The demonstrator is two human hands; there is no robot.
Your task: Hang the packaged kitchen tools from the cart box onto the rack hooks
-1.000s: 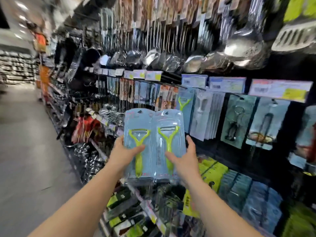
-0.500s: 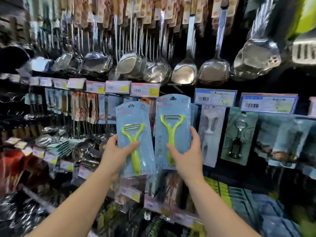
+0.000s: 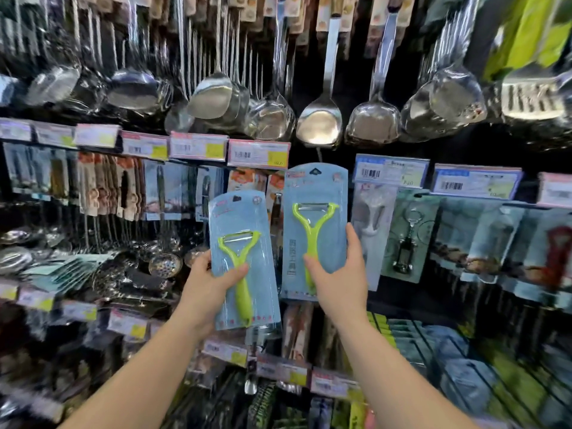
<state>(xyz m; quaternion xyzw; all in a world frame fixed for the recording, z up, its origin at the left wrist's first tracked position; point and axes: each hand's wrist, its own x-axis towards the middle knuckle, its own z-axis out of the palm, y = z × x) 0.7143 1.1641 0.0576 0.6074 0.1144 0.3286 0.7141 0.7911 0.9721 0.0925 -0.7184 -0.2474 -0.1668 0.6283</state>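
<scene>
I hold two blue blister packs, each with a lime-green Y-shaped peeler inside. My left hand (image 3: 206, 287) grips the lower part of the left peeler pack (image 3: 243, 230), which tilts slightly. My right hand (image 3: 342, 274) grips the right peeler pack (image 3: 315, 209), held higher, its hang hole just below the gap between the price labels (image 3: 258, 154) of the middle rack row. The hook behind that pack is hidden. The cart box is out of view.
Steel ladles and turners (image 3: 320, 125) hang in the top row. Packaged tools hang left (image 3: 102, 184) and right, including a corkscrew pack (image 3: 405, 239). Lower rows carry more packs and price tags (image 3: 227, 351). Strainers (image 3: 164, 264) sit at the left.
The view has turned from the aisle to face the rack squarely. My right hand has raised its peeler pack toward the middle row, while the left pack stays lower.
</scene>
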